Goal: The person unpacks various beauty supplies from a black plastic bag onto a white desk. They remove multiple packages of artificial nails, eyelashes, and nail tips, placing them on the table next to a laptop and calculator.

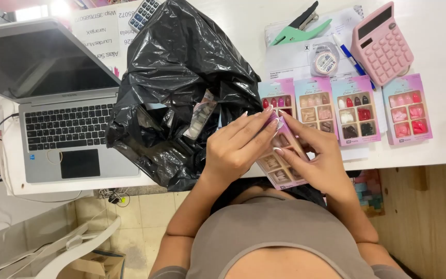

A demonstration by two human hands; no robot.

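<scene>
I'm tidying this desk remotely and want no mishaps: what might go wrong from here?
The nail box held by the left hand and right hand hangs partly past the table edge; a slip would likely drop it to the floor. The slumped black bag leans against the laptop and might spill its packs onto the keyboard.

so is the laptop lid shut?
No, the laptop is open, with its screen raised and its keyboard showing beside the black bag.

A black plastic bag is sitting on the counter. A laptop is lying left of it; a pink calculator and green hole punch are resting to its right.
</scene>
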